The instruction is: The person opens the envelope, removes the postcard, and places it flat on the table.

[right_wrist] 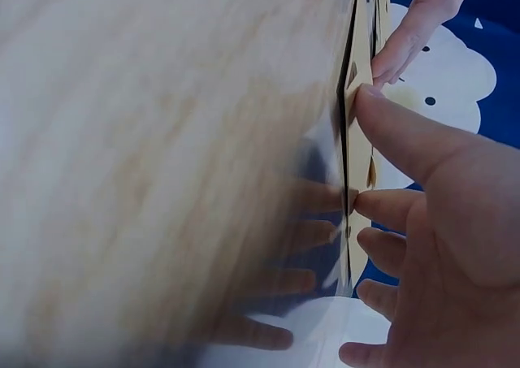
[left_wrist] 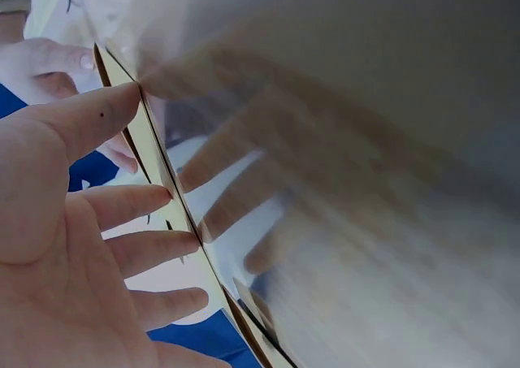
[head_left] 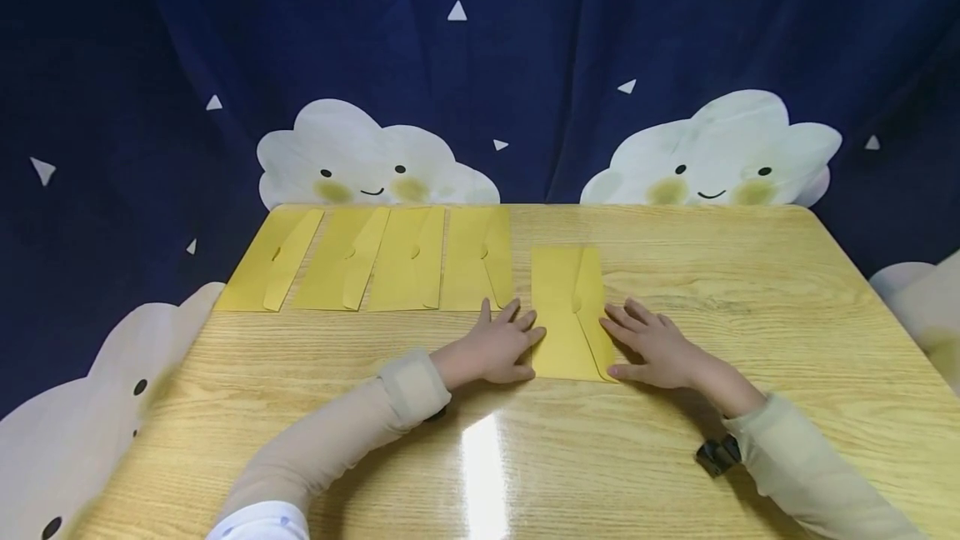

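Note:
A yellow paper envelope (head_left: 557,319) lies flat on the table between the two hands in the head view, its flap and small rounded tab along its right side. My left hand (head_left: 497,347) has its fingers spread, with fingertips touching the envelope's left edge. On the opposite edge rest the fingertips of my right hand (head_left: 660,348), fingers also extended. Both wrist views show this envelope only as a thin strip at the fingertips. Further left, several similar yellow envelopes (head_left: 405,269) lie side by side in a row.
The wooden table (head_left: 750,273) is glossy and reflects the hands and a bright light. Behind it hangs a dark blue curtain (head_left: 525,48) with white triangles and smiling clouds. A small black device (head_left: 717,455) sits at the right sleeve.

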{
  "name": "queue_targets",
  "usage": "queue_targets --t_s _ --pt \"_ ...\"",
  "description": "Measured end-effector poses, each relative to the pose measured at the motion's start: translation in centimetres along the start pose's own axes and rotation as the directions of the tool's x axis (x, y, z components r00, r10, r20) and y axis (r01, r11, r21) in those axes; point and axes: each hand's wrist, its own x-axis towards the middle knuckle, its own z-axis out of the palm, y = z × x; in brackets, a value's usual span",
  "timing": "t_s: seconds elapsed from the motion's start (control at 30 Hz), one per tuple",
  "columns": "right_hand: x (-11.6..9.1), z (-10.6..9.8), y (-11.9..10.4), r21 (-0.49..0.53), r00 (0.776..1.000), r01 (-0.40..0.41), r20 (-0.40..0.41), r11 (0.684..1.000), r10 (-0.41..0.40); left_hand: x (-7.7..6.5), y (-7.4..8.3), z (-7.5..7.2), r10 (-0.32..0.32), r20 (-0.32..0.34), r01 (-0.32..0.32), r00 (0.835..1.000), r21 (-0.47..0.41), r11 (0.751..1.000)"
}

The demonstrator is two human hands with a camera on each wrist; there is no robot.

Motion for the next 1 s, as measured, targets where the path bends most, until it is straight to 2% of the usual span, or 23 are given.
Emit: queue_targets --t_s 0.17,0.37,0.63,1.0 --pt "-0.4 0.2 -0.3 0.002 1.0 -0.003 0.002 1.0 0.003 -0.5 0.4 0.3 0.005 -0.021 -0.005 1.0 0.004 1.0" --pt "-1.0 0.6 -0.5 0.009 1.0 0.011 -0.011 1.0 -0.011 -0.9 0.7 0.8 0.013 -0.018 -0.012 1.0 0.018 1.0" --pt "-1.6 0.8 -0.7 0.034 1.0 0.019 0.0 0.999 -0.019 -1.7 1.3 0.8 0.017 -0.015 -0.016 1.0 0.027 1.0" --pt "-2.7 1.3 -1.4 0.0 0.998 0.055 -0.031 0.999 -0.055 -2.8 2.3 0.9 0.031 -0.04 -0.028 0.999 0.071 0.997"
